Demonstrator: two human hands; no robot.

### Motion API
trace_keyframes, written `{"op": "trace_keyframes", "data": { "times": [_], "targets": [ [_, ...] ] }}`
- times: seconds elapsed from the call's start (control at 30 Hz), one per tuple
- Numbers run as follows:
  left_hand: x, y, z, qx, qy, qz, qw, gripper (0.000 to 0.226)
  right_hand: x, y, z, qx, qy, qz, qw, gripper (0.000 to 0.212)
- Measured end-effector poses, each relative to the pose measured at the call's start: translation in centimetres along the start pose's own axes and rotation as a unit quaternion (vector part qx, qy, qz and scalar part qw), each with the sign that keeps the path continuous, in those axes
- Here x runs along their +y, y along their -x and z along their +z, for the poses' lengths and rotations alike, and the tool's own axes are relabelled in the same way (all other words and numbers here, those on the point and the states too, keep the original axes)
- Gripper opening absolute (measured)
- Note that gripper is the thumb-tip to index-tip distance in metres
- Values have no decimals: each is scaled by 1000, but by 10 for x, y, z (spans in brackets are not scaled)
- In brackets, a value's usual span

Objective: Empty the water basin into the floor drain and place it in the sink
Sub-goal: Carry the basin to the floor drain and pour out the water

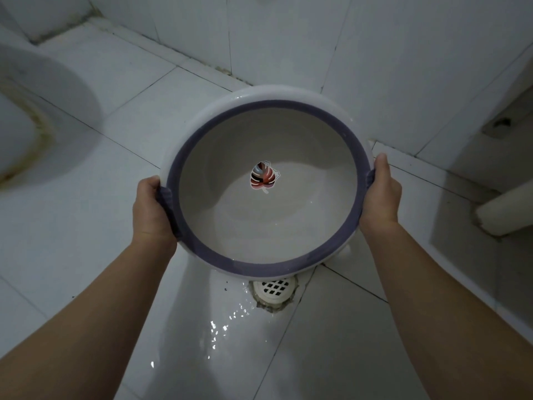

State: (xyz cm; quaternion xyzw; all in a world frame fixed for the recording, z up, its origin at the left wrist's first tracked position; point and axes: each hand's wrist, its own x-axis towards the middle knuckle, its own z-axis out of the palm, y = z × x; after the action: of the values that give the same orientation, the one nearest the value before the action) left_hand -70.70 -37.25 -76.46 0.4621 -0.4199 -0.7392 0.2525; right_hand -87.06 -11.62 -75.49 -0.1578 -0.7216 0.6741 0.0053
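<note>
Head view, looking down past both forearms. I note the basin (268,197) held in the air over the white tiled floor (86,226), tipped so its open mouth faces the camera and its near rim hangs lowest. That near rim sits just above the floor drain (275,288), whose far edge it partly covers.

Left hand (151,209): arm stretched forward from the lower left corner, wrist straight, back of the hand toward the camera. The thumb lies on the purple rim band at the basin's left edge; the other fingers curl under the rim out of sight. The grip is closed on the basin.

Right hand (380,194): arm reaching in from the lower right, wrist straight, thumb pointing up along the basin's right edge. The fingers wrap around the outside of the rim, hidden behind it. This grip is also closed on the basin.

Inside the basin I see a pale bowl with a leaf sticker (262,176) at the centre of the bottom. A few droplets glint on the inner wall; whether any pooled water remains I cannot tell.

Near side of the drain: a wet sheen (225,321) spreads over the tiles toward the camera. Left of the basin, well apart, a white ceramic fixture (37,111) with a stained inner edge. Beyond the basin, tiled walls (288,39) meet in a corner.
</note>
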Motion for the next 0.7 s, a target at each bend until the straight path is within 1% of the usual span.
{"op": "trace_keyframes", "data": {
  "times": [0.07,0.17,0.2,0.3,0.5,0.6,0.7],
  "targets": [
    [0,-1,-2,-3,-6,4,1000,32,0,0,0,4,0,0,1000,42],
    [-2,0,-2,5,-22,6,1000,47,0,2,1,8,-4,-1,1000,43],
    [-2,2,-1,14,-35,6,999,49,-1,2,1,9,1,-2,1000,43],
    [-1,3,0,36,-62,3,997,47,-3,4,1,11,13,-2,1000,41],
    [-3,3,-2,41,-79,2,996,45,1,4,-1,9,17,6,1000,40],
    [-4,6,0,63,-108,20,992,51,2,5,-6,-11,25,16,999,37],
    [-4,9,1,77,-110,21,991,44,1,5,-8,-30,18,25,999,36]
  ]
}}
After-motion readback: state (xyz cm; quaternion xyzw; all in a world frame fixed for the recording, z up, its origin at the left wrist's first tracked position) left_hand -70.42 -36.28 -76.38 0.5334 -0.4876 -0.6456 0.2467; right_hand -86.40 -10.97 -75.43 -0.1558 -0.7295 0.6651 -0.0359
